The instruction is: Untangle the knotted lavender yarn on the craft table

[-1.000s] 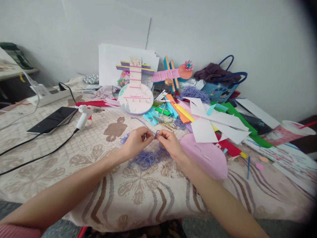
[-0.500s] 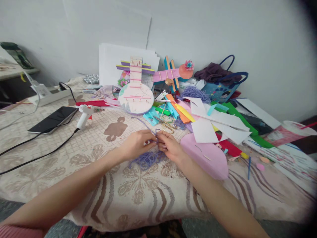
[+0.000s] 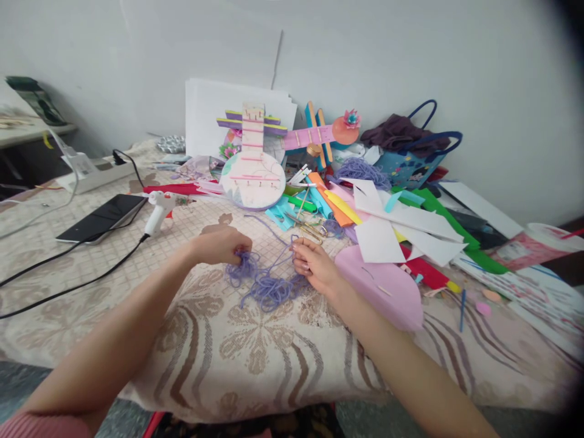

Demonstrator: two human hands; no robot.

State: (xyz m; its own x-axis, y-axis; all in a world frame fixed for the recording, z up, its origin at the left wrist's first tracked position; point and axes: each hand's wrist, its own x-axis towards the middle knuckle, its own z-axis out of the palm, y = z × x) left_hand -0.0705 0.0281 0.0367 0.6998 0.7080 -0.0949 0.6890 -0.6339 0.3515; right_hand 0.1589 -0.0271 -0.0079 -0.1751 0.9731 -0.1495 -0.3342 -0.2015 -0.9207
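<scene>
A loose tangle of purple yarn [image 3: 272, 291] lies on the patterned tablecloth [image 3: 255, 347] between my hands. My left hand [image 3: 223, 245] is closed on a bunch of this yarn, left of the main heap, its fingertips partly hidden. Strands run from the bunch across to my right hand [image 3: 312, 263], which pinches the yarn between thumb and fingers, a small loop showing above the fingertips. One strand stretches away from there toward the round cardboard piece [image 3: 253, 180]. A pink oval sheet [image 3: 381, 289] lies just right of my right hand.
On the left are a white glue gun [image 3: 157, 213] with its black cord and a dark tablet [image 3: 103, 218]. Scissors [image 3: 308, 229], paper scraps [image 3: 378, 237] and another yarn pile [image 3: 362, 173] crowd the right. A blue bag [image 3: 413, 167] and a cup [image 3: 531, 246] stand beyond.
My left hand has moved left, away from my right hand, drawing a bunch of yarn out of the heap. My right hand stays nearly in place, pinching the yarn.
</scene>
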